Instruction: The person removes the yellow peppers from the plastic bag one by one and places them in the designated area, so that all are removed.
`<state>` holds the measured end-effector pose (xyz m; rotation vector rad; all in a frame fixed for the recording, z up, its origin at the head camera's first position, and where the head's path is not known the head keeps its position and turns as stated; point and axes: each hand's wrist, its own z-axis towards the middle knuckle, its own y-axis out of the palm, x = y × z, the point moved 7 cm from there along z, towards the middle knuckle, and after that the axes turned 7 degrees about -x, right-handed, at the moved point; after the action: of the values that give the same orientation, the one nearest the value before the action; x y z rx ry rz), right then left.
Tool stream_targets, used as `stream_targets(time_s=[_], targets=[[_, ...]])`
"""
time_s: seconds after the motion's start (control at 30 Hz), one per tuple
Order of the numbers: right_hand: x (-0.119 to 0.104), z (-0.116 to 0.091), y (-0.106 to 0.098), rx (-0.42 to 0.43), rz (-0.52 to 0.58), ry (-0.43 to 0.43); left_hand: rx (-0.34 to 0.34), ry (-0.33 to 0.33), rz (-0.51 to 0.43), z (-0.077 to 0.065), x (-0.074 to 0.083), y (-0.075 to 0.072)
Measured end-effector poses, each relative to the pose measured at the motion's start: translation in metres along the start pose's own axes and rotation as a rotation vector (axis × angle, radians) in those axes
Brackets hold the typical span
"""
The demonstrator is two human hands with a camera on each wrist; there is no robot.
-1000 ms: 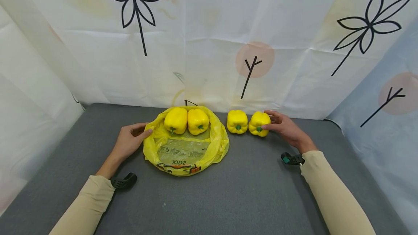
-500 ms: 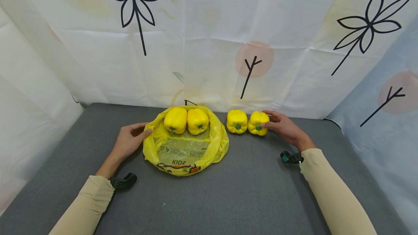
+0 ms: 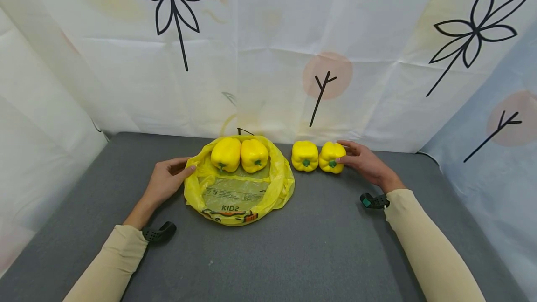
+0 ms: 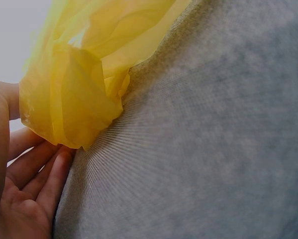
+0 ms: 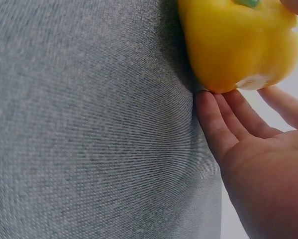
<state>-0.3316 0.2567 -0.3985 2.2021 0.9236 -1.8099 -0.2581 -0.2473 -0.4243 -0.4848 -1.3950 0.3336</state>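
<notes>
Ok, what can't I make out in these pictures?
Head: fine print on the yellow bag, too small to read.
Left wrist: the left hand, some finger ends hidden behind the bag.
Right wrist: the pepper in the right hand, cut off by the top edge.

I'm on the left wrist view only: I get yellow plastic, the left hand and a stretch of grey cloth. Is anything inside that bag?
Observer: Yes, two yellow peppers lie side by side in the bag, toward its far edge.
Operator: What's happening over on the other side?
Observer: The right hand holds the rightmost pepper.
Operator: Is that the only one outside?
Observer: No, another pepper sits between it and the bag.
</notes>
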Motion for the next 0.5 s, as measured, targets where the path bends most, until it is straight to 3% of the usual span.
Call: stream_targets(time_s=[0.5], targets=[[0.0027,0.0013,-0.0003,-0.022,-0.009,-0.013,-0.001,0.019,0.007,0.0009,0.0005,0.0004]])
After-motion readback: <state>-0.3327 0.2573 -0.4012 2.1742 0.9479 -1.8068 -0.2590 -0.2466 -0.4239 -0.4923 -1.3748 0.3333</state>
